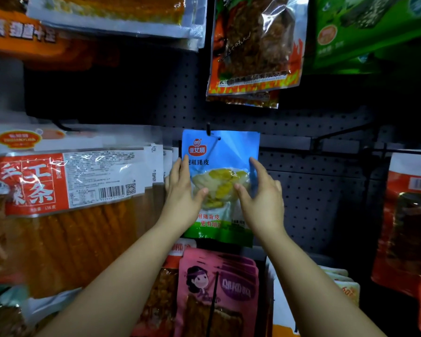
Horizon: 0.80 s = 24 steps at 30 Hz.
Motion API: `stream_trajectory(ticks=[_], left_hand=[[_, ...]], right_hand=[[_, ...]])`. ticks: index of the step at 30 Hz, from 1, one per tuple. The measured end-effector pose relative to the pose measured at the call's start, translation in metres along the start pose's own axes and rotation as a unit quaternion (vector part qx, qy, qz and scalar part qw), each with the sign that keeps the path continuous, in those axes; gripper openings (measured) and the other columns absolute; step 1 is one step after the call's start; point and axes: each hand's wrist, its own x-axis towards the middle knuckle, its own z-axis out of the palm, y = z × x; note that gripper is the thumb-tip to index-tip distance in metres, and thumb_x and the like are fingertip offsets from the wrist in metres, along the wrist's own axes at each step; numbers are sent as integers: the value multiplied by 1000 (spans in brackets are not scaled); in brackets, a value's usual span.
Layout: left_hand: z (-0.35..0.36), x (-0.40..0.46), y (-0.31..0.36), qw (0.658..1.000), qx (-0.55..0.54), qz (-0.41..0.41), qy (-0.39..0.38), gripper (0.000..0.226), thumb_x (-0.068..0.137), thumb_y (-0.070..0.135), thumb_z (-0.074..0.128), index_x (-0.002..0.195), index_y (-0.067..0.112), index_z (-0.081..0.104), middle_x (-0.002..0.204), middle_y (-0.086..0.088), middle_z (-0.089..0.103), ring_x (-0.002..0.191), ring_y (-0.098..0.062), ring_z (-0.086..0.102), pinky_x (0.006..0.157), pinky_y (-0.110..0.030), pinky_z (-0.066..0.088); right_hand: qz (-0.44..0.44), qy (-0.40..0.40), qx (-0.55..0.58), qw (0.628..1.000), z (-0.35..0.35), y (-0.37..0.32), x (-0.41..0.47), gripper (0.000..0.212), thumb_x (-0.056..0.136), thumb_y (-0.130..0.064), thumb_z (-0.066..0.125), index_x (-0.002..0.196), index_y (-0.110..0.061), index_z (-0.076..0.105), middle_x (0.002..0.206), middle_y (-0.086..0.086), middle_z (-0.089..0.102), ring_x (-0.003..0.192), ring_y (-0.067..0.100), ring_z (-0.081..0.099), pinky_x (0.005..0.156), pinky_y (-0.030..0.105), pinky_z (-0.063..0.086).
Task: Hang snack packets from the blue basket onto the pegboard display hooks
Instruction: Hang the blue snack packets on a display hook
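Here, much of the scene is blurred, dark or cut off. The blue basket named in the task is nowhere in view. The dark pegboard [309,190] fills the middle and right, its upper left part lost in shadow. At the centre, a blue snack packet [220,152] with a clear window showing pale yellow food is held flat against the board. The black tip of a display hook [208,129] pokes out just above the packet's top edge, beside a small hole in the packet; whether the hook passes through that hole cannot be told.

The left hand [181,193] grips the packet's left edge, thumb across the front, fingers [178,167] running up the side. The right hand [261,194] grips the right edge the same way, thumb on the front. Both hide the packet's lower corners and part of its red printing.

To the left, a wide red and white packet [66,181] of orange strips hangs close, its right edge just beside the left hand, its left end cut off by the frame. Above, a flame-printed packet [253,49] hangs well clear of the blue one, with bare pegboard between them. A green packet [365,32] at top right is blurred. Below, a pink packet [219,288] with a cartoon face sits just under the blue packet's bottom edge. Bare pegboard lies open to the right of the right hand, up to a red packet [411,215] cut off at the right edge.
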Motion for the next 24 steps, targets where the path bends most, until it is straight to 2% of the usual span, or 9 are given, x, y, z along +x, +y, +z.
stream_trajectory(ticks=[3, 6, 9, 12, 14, 16, 19, 21, 24], left_hand=[[4, 5, 2, 999, 7, -29, -42, 75, 94, 32, 53, 151, 24, 6, 159, 5, -12, 146, -19, -10, 116, -42, 5], [5, 6, 4, 997, 23, 3, -69, 50, 93, 32, 55, 140, 27, 41, 157, 9, -19, 145, -16, -15, 116, -45, 3], [6, 4, 0, 997, -40, -17, -58, 77, 89, 32, 61, 150, 28, 14, 158, 11, -14, 146, -14, -8, 116, -43, 9], [7, -1, -7, 995, -87, -27, -49, 96, 87, 30, 64, 149, 33, -10, 160, 6, 1, 145, -16, 9, 112, -41, 18], [7, -6, -10, 993, -102, -29, -52, 97, 87, 25, 65, 146, 39, -12, 159, 4, 7, 141, -19, 24, 111, -44, 28], [6, -11, -12, 991, -115, -22, -58, 97, 88, 20, 64, 146, 42, -10, 159, 5, 11, 140, -18, 28, 109, -45, 34], [5, -23, -15, 995, -84, -2, -55, 92, 89, 20, 62, 149, 34, -6, 160, 6, 5, 144, -12, 14, 110, -30, 19], [6, -36, -16, 998, -43, 3, -49, 88, 91, 20, 59, 150, 31, -4, 160, 7, -4, 144, -11, 11, 105, -21, 16], [4, -64, -12, 999, -7, 8, -47, 82, 93, 24, 56, 148, 33, -4, 159, 8, -12, 144, -10, 11, 104, -18, 15]], right_hand=[[11, -15, -43, 999, 4, 2, 8, 59, 95, -34, 55, 147, -34, 28, 123, 5, 53, 118, 21, 37, 93, 37, 40], [14, -29, -61, 998, 5, 4, 10, 61, 93, -38, 55, 148, -34, 28, 125, 7, 40, 118, 23, 33, 95, 35, 37], [8, -76, 13, 997, 5, 10, 3, 75, 90, -36, 61, 149, -39, 16, 145, 8, 22, 130, 22, 31, 96, 32, 37], [-22, -121, 81, 989, 9, 15, -9, 86, 92, -32, 60, 144, -49, -8, 156, 0, 18, 114, 2, 38, 83, 23, 35], [-31, -113, 98, 988, 12, 17, -15, 85, 94, -33, 57, 136, -55, -14, 157, -6, 18, 118, -2, 35, 85, 21, 34], [-14, -104, 120, 987, 14, 20, -19, 84, 95, -35, 55, 131, -59, -17, 158, -7, 19, 130, 9, 38, 87, 23, 36], [25, -101, 150, 983, 13, 27, -26, 88, 92, -41, 57, 134, -59, -18, 154, -9, 30, 119, 16, 51, 86, 26, 41], [48, -106, 176, 978, 10, 31, -35, 91, 88, -45, 61, 142, -53, -12, 149, -18, 28, 130, 14, 44, 94, 27, 38], [89, -94, 197, 972, 3, 32, -54, 93, 78, -55, 63, 149, -43, 4, 153, -9, 30, 138, 12, 34, 108, 35, 36]])
